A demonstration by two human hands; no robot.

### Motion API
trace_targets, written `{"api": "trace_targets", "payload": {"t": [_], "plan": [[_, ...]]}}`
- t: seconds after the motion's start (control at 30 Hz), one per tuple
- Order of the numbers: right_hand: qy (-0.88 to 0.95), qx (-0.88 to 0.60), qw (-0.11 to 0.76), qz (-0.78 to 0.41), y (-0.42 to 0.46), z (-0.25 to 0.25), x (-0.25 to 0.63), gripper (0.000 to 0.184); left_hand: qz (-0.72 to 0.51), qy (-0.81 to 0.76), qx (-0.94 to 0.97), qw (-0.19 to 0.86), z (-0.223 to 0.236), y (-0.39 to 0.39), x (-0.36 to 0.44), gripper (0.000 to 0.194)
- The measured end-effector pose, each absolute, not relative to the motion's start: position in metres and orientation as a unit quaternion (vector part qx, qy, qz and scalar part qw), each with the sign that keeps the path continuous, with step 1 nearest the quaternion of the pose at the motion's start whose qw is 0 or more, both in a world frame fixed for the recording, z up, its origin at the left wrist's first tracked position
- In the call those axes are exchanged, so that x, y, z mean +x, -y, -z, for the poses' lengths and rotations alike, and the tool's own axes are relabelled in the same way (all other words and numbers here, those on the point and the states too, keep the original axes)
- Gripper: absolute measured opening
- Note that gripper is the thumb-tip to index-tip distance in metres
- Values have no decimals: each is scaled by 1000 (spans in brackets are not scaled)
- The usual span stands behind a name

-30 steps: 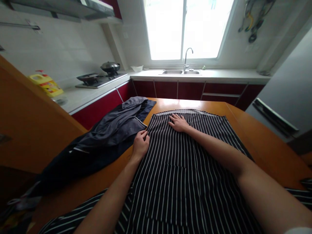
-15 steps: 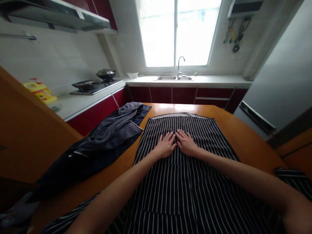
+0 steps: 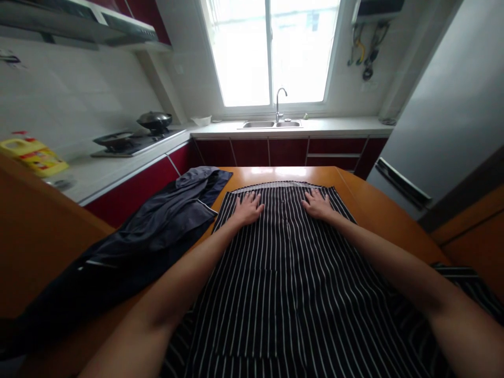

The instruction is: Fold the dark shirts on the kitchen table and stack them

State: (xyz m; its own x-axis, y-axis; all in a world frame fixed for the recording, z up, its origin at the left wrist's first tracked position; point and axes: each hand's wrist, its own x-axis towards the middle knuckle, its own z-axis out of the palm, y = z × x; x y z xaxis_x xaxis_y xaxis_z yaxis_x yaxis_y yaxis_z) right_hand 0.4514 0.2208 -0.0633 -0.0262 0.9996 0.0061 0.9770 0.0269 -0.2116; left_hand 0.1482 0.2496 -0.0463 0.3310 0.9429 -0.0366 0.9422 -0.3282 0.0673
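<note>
A black shirt with white stripes (image 3: 271, 273) lies spread on the wooden table (image 3: 378, 210), its curved hem at the far end. My left hand (image 3: 248, 209) rests flat on the cloth near the hem's left corner, fingers spread. On the opposite side, my right hand (image 3: 318, 205) presses flat near the right corner, its fingers also apart. Neither hand grips anything. One striped sleeve shows at the lower right, partly behind my right forearm. To the left, a dark blue-grey garment (image 3: 157, 226) lies loosely heaped along the table edge.
Beyond the table runs a white counter with a sink (image 3: 258, 124) and tap under a bright window. A stove (image 3: 137, 143) with two pans and a yellow jug (image 3: 37, 157) stand at left. A grey fridge (image 3: 437, 115) is close on the right.
My hands have slid apart from the shirt's middle, left hand leftward and right hand rightward, both somewhat toward the hem. The camera view has shifted slightly to the right.
</note>
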Motion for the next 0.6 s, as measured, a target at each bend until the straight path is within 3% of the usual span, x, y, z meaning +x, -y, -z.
{"api": "trace_targets", "payload": {"t": [0.17, 0.43, 0.6], "plan": [[808, -576, 90, -85, -202, 70, 401, 67, -16, -474, 879, 44, 60, -239, 185, 67], [702, -707, 71, -53, -245, 66, 499, 67, -8, -629, 777, 12, 46, -312, 115, 65], [685, -722, 96, -14, -236, 54, 488, 62, -33, -573, 819, -21, 36, -282, 149, 62]]}}
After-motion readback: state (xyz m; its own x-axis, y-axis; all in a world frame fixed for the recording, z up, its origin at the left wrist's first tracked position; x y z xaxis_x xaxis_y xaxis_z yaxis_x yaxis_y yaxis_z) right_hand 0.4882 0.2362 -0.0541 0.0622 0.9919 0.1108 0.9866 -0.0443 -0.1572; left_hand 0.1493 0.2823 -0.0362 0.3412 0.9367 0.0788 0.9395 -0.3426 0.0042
